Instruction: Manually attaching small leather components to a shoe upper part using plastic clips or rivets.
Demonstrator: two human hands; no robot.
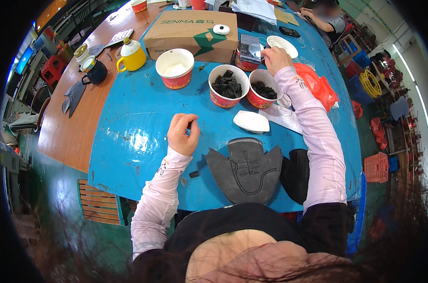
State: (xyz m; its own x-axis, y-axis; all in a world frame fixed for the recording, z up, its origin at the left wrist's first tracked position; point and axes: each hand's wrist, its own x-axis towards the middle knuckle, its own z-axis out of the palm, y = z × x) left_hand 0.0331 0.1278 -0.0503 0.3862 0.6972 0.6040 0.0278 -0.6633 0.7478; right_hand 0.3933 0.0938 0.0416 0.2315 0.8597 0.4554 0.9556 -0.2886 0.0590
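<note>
My left hand (182, 136) is closed above the blue table (129, 162), with a small dark piece, apparently black, between thumb and fingers. A similar loose black piece (194, 174) lies below it. My right hand (276, 60) reaches over the far-right tubs, its fingers bent together beside a clear-topped box (250, 47); what they hold, if anything, is hidden. Under that forearm stands a paper tub (260, 101) of black pieces, with a fuller tub (224, 101) to its left. Nearest my body lies a dark grey shoe-upper-shaped piece (244, 172) with stitched lines. Another black piece (296, 177) is partly under my right arm.
A white dish (251, 121) sits mid-table, beside a written sheet (283, 117). Farther back are a white-lined tub (175, 78), a cardboard box (190, 35), a yellow jug (131, 56), a dark mug (94, 71) and a red plastic bag (315, 87). A person (324, 21) sits far right.
</note>
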